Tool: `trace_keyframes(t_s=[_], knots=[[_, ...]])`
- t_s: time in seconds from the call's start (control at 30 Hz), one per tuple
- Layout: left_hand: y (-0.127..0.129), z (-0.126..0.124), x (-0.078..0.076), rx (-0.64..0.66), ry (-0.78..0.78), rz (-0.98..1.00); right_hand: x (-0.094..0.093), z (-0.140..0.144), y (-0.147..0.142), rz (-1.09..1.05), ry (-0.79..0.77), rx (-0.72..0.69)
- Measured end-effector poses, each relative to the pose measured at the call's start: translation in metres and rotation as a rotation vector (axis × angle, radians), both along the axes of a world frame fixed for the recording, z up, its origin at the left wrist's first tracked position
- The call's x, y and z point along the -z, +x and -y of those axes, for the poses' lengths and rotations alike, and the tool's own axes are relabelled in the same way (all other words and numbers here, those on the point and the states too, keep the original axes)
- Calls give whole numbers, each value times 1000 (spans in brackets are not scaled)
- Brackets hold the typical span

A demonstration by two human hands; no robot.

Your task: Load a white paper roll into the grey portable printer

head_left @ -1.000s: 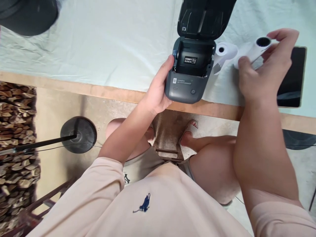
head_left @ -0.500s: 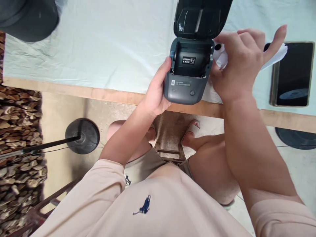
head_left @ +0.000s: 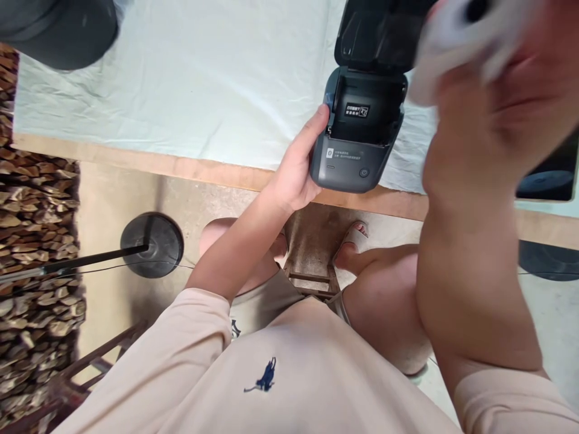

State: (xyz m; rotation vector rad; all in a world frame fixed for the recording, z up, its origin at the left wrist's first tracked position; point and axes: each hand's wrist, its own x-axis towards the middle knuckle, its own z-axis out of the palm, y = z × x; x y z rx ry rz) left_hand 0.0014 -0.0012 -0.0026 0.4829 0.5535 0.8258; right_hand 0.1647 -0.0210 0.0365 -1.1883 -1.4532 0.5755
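Note:
A dark grey label printer point(head_left: 353, 160) rests in my left hand point(head_left: 298, 163), thumb on its left side and fingers underneath. Its lid point(head_left: 377, 36) is swung up, and the paper bay shows a small printed sticker and no roll inside. A power button and a line of pale text are on its front. Up at the top right, close to the camera, my right hand point(head_left: 511, 102) grips a white paper roll point(head_left: 446, 42) with a dark core hole. Motion blurs this hand and the roll.
A smartphone point(head_left: 549, 181) lies on the pale cloth point(head_left: 203, 90) at the right, partly behind my right arm. A dark rounded object point(head_left: 58, 30) stands at the table's upper left. Below are a round black stand base point(head_left: 151, 244) and stacked firewood point(head_left: 36, 241).
My right hand has lifted up and toward the camera with the paper roll, away from the printer's side. The printer and my left hand have shifted slightly right in view.

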Motion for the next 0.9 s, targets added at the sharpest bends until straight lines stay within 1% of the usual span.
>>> trace_keyframes(t_s=[0.03,0.07,0.1,0.13,0.2,0.27,0.33,0.43,0.5,0.6,0.63,0.67,0.8,0.83,0.9], knots=[[0,1,-1,-2,-5,-15,-3,3,-8,195,59,0],[-1,1,-1,-1,-2,-23,-4,4,-14,385,99,29],[-1,2,-1,-1,8,-23,-4,4,-17,545,92,61],[-1,3,-1,-4,20,-18,-3,3,-19,645,39,95],[-1,4,0,-18,32,-10,1,1,-18,718,-46,169],[0,5,1,-32,34,-11,6,-2,-13,724,-54,208],[1,5,1,-34,36,-16,10,-2,-10,709,49,232],[0,4,-1,-15,-7,-29,15,2,-11,695,245,205],[-1,3,-3,-19,-13,-50,16,7,-15,693,319,149],[-4,3,-2,-42,80,-96,16,15,-18,644,404,24],[-4,4,-1,-48,111,-104,16,16,-17,591,409,-4],[-4,4,-1,-55,135,-108,16,17,-16,516,393,0],[-1,7,-1,-60,185,-160,27,5,-6,185,215,200],[-1,8,-2,-52,172,-184,32,-1,-4,118,179,195],[-1,9,-3,-42,111,-218,39,-11,0,-22,128,103]])
